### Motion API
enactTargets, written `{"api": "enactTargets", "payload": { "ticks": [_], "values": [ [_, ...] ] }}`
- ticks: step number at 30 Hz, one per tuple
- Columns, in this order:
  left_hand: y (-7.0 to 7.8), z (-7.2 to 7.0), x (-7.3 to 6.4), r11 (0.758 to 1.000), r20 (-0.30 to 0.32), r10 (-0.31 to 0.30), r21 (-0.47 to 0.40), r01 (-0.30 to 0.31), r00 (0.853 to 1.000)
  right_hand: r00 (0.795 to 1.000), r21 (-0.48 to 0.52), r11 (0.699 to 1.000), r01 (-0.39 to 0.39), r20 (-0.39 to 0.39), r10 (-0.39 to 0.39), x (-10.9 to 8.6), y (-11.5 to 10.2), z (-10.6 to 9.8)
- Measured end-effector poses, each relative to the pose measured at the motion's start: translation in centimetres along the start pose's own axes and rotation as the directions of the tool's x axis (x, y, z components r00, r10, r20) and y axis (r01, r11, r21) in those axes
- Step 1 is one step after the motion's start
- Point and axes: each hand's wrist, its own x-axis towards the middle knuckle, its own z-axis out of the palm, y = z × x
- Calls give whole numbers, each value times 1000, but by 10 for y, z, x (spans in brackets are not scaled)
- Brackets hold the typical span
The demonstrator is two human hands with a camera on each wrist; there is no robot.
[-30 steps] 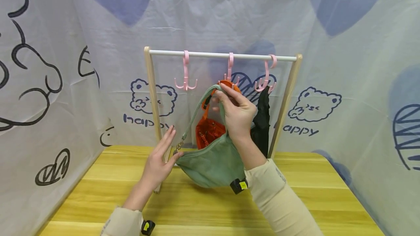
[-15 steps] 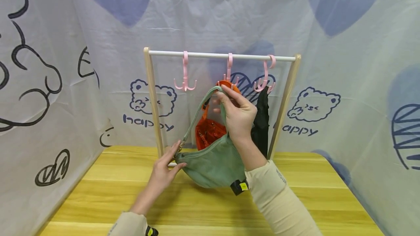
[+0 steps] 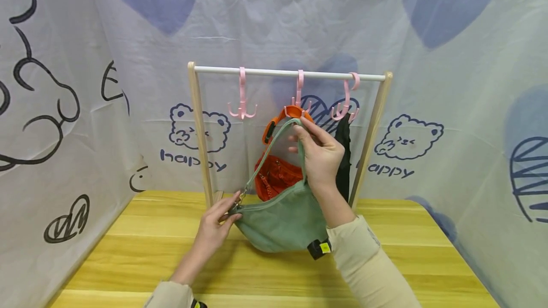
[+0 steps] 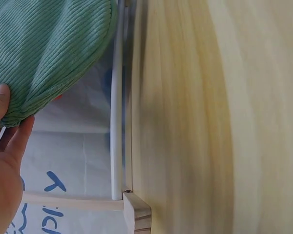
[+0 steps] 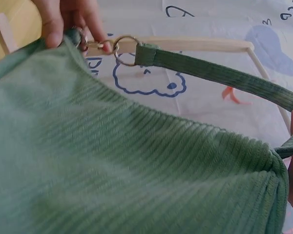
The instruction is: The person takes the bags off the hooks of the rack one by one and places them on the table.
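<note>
Lowered green bag (image 3: 280, 225) slightly in front of rack (image 3: 269, 72), pinching its corner (image 4: 20, 103) with left hand (image 3: 211, 232), strap (image 5: 205, 73) with right hand (image 3: 324, 160).

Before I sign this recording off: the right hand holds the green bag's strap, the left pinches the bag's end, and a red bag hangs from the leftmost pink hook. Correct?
Not quite: the head view shows the red bag hanging from the middle pink hook. Your account of the green bag is right.
</note>
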Motion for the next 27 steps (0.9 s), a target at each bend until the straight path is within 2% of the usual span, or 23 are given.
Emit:
{"api": "enactTargets", "payload": {
  "ticks": [6,13,18,23,27],
  "values": [
    [7,-5,0,999,-6,-10,37,11,1000,1000,-42,999,-16,-27,15,-4,1,-15],
    [14,-9,0,998,-25,-34,-63,32,999,998,-64,997,-53,-44,50,-13,5,-32],
    [19,-13,1,996,-4,-48,-71,47,999,997,-123,991,-55,-59,48,-24,10,-44],
    [27,-17,4,993,16,-95,-62,96,995,998,-171,984,-56,-32,51,-33,13,-54],
    [31,-18,7,995,12,-81,-63,81,997,998,-193,980,-53,11,56,-40,16,-60]
  ]
}}
